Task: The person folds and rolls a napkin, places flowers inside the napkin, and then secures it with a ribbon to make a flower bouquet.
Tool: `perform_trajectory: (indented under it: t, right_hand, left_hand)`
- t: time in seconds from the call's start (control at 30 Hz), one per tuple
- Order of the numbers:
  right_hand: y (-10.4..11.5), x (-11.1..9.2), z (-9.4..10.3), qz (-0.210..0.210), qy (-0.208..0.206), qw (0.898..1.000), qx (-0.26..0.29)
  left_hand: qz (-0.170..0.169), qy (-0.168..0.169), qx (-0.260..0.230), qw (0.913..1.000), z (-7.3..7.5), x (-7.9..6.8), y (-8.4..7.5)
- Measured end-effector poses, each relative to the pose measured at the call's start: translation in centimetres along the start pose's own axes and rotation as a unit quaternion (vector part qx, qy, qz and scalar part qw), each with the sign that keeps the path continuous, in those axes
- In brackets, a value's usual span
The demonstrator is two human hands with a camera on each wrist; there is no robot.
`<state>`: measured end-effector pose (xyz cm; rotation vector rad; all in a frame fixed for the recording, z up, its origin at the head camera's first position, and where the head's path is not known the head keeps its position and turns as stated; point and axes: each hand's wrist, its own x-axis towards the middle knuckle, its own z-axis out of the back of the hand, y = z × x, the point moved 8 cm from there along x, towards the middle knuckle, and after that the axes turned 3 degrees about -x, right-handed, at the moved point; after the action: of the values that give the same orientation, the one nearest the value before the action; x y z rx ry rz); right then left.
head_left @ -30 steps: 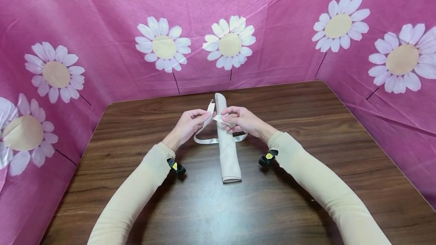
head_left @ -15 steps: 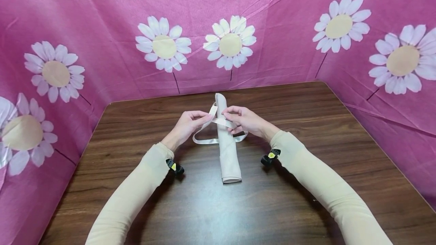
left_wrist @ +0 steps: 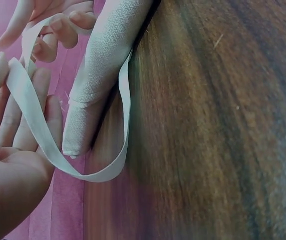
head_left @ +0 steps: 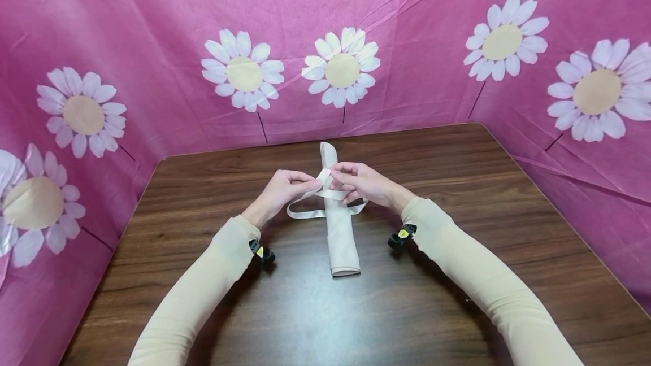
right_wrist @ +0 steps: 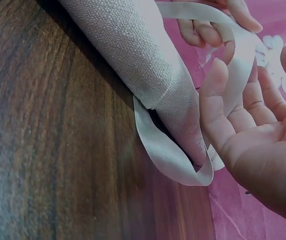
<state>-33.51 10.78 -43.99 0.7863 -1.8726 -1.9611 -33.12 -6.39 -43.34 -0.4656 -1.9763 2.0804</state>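
A pale rolled cloth [head_left: 342,236] lies lengthwise on the table, and a white ribbon [head_left: 307,214] passes under it and curves up on both sides. At the left of the roll my left hand [head_left: 286,192] pinches one part of the ribbon between thumb and fingertips; the left wrist view shows this ribbon [left_wrist: 40,122] looping down from the pinch. My right hand [head_left: 370,184] is over the roll's right side, its curled fingers holding the other part of the ribbon [right_wrist: 240,65]. Above the roll the two ribbon parts cross. The exact fingertip contact there is partly hidden.
The brown wooden table [head_left: 432,298] spreads around the roll, its far edge close behind the roll's far end. A pink cloth backdrop [head_left: 407,83] with white daisies surrounds the back and sides. Each sleeve carries a small black wrist camera [head_left: 261,252].
My left hand's pinched ribbon end has come down and right, over the roll, toward the right fingertips. The ribbon strip across the roll has slid nearer to me. The roll stays put.
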Motion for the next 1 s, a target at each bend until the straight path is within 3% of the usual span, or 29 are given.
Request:
perform_trajectory:
  t: [0.3,0.6,0.8,1.0]
  right_hand:
    - [0.1,-0.1,-0.1,0.004,-0.011,1.0,-0.016]
    - [0.2,-0.3,0.2,0.006,-0.024,1.0,0.001]
    - [0.2,-0.2,0.2,0.0,-0.026,1.0,-0.014]
    - [0.2,-0.1,0.2,-0.003,-0.035,0.999,-0.016]
  left_hand:
    - [0.014,0.009,0.001,0.9999,-0.7,0.0,0.4]
    - [0.028,0.013,-0.01,0.9995,-0.8,0.1,0.9]
    - [0.016,0.016,0.011,0.9997,-1.0,0.1,0.8]
    - [0.015,0.023,-0.007,0.9996,-1.1,0.0,0.8]
